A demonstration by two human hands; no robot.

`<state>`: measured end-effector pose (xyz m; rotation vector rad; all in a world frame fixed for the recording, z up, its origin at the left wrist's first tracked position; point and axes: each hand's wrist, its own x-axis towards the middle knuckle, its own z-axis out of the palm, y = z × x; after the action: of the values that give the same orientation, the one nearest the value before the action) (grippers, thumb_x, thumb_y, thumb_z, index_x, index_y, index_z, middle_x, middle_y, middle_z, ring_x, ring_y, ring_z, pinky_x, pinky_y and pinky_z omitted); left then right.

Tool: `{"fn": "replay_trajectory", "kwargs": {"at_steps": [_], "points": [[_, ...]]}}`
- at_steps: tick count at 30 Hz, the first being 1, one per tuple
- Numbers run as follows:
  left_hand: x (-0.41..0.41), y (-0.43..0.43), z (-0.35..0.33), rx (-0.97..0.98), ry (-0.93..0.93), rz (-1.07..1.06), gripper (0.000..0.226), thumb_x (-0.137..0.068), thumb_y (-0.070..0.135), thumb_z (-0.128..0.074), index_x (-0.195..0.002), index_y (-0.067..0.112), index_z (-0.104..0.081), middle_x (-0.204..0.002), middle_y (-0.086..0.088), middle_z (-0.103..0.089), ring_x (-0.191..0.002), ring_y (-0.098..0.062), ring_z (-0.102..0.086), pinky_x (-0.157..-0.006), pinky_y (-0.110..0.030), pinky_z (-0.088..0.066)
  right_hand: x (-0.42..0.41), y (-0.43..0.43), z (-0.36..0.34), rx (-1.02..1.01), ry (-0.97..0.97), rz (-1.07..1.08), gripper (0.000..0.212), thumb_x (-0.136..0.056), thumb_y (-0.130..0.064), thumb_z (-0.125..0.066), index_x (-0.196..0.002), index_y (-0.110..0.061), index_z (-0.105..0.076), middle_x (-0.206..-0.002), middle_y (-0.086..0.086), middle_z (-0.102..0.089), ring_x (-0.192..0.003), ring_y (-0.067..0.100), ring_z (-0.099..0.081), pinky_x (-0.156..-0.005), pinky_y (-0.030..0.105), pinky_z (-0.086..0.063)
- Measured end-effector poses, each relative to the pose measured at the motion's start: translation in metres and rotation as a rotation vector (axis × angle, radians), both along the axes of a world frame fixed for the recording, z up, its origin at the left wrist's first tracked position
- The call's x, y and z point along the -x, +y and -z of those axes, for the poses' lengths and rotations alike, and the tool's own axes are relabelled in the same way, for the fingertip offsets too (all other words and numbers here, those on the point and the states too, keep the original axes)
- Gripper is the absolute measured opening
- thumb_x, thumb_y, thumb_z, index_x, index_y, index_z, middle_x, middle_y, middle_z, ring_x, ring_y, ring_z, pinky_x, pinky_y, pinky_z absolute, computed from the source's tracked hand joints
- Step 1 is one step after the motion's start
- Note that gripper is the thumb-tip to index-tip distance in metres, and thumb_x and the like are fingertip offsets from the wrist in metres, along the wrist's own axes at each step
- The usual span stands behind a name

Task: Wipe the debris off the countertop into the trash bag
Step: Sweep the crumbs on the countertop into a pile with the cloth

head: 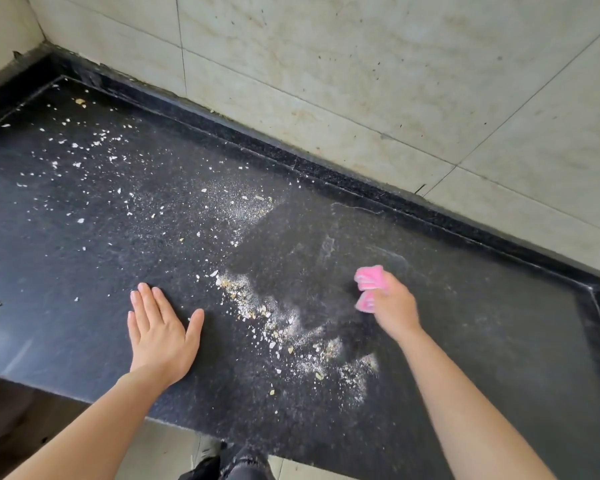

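A black speckled countertop (465, 323) fills the view. White and tan debris (284, 327) lies in a diagonal band between my hands, and more crumbs (84, 150) are scattered over the far left. My right hand (392, 306) grips a bunched pink cloth (369, 287) just right of the band, blurred. My left hand (160, 327) rests flat on the counter, fingers straight, to the left of the debris. No trash bag is in view.
A raised black backsplash ledge (326, 168) runs along the tiled wall (361, 64) behind the counter. The counter's front edge (84, 396) drops to a tiled floor, where a dark shoe (229, 465) shows.
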<state>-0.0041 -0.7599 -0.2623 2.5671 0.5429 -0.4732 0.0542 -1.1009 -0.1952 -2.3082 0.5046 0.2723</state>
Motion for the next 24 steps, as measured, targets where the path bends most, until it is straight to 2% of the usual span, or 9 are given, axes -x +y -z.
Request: {"fn": "replay_trajectory", "kwargs": {"at_steps": [2,4,7,11,13,15,17,21,24], "points": [[0.001,0.0,0.002,-0.014,0.005,0.01,0.086,-0.093,0.059,-0.019,-0.147,0.003,0.019,-0.155,-0.011,0.028,-0.142,-0.022,0.029,-0.117,-0.038,0.015,0.012,-0.039,-0.002,0.139,0.098,0.151,0.049,-0.067,0.002,-0.055,-0.094,-0.037,-0.067,-0.103,-0.012,-0.071,-0.092,0.015,-0.065,-0.071,0.024,-0.047],[0.0,-0.001,0.003,-0.027,0.001,0.011,0.09,-0.091,0.063,-0.02,-0.146,0.002,0.019,-0.155,-0.012,0.028,-0.142,-0.023,0.03,-0.117,-0.038,0.015,0.029,-0.056,0.007,0.26,0.172,0.219,0.049,-0.076,0.002,-0.05,-0.108,-0.032,-0.066,-0.107,-0.006,-0.069,-0.09,0.021,-0.059,-0.074,0.025,-0.04],[0.0,-0.002,0.002,-0.041,-0.004,0.006,0.095,-0.09,0.065,-0.023,-0.146,0.0,0.016,-0.155,-0.015,0.025,-0.142,-0.025,0.028,-0.117,-0.039,0.013,0.051,-0.022,0.03,0.433,0.116,0.087,0.04,-0.091,-0.012,-0.047,-0.126,-0.029,-0.057,-0.109,0.012,-0.067,-0.095,0.035,-0.062,-0.079,0.035,-0.047],[0.0,-0.002,-0.002,-0.028,0.024,0.031,0.095,-0.09,0.065,-0.023,-0.147,0.0,0.015,-0.155,-0.015,0.026,-0.142,-0.025,0.028,-0.117,-0.04,0.013,0.067,0.068,0.045,0.381,0.051,-0.145,0.047,-0.096,-0.013,-0.048,-0.14,-0.027,-0.043,-0.107,0.009,-0.058,-0.094,0.03,-0.059,-0.07,0.033,-0.042],[0.0,0.0,-0.004,-0.007,0.029,0.035,0.092,-0.091,0.063,-0.025,-0.148,0.0,0.014,-0.156,-0.014,0.025,-0.143,-0.025,0.027,-0.117,-0.04,0.013,0.07,0.098,0.046,0.277,0.076,-0.236,0.051,-0.095,-0.01,-0.047,-0.142,-0.029,-0.043,-0.113,0.006,-0.057,-0.1,0.027,-0.058,-0.077,0.036,-0.047],[0.001,0.003,-0.006,0.022,0.031,0.04,0.09,-0.093,0.06,-0.026,-0.148,0.001,0.013,-0.156,-0.013,0.025,-0.143,-0.024,0.027,-0.117,-0.039,0.013,0.069,0.107,0.041,0.119,0.101,-0.275,0.056,-0.089,-0.007,-0.041,-0.137,-0.035,-0.047,-0.117,0.001,-0.06,-0.103,0.024,-0.059,-0.083,0.039,-0.05],[0.002,0.006,-0.007,0.048,0.037,0.048,0.088,-0.094,0.058,-0.027,-0.148,0.002,0.014,-0.156,-0.012,0.026,-0.143,-0.023,0.027,-0.117,-0.039,0.014,0.067,0.096,0.026,0.04,0.072,-0.181,0.059,-0.085,-0.007,-0.038,-0.133,-0.039,-0.051,-0.114,-0.003,-0.064,-0.097,0.02,-0.062,-0.077,0.036,-0.052],[0.002,0.008,-0.009,0.052,0.043,0.065,0.09,-0.093,0.061,-0.026,-0.148,0.002,0.014,-0.156,-0.012,0.026,-0.142,-0.023,0.028,-0.117,-0.038,0.015,0.083,0.021,-0.011,0.037,0.008,0.112,0.053,-0.082,0.005,-0.037,-0.103,-0.039,-0.06,-0.093,-0.015,-0.066,-0.068,-0.016,-0.06,-0.074,0.008,-0.046],[0.002,0.007,-0.009,0.052,0.058,0.065,0.095,-0.09,0.066,-0.024,-0.148,0.002,0.014,-0.155,-0.012,0.028,-0.142,-0.024,0.029,-0.116,-0.039,0.015,0.108,-0.039,-0.01,0.123,0.13,0.289,0.051,-0.077,0.003,-0.04,-0.098,-0.038,-0.063,-0.1,-0.01,-0.071,-0.078,0.001,-0.065,-0.088,0.027,-0.049]]}}
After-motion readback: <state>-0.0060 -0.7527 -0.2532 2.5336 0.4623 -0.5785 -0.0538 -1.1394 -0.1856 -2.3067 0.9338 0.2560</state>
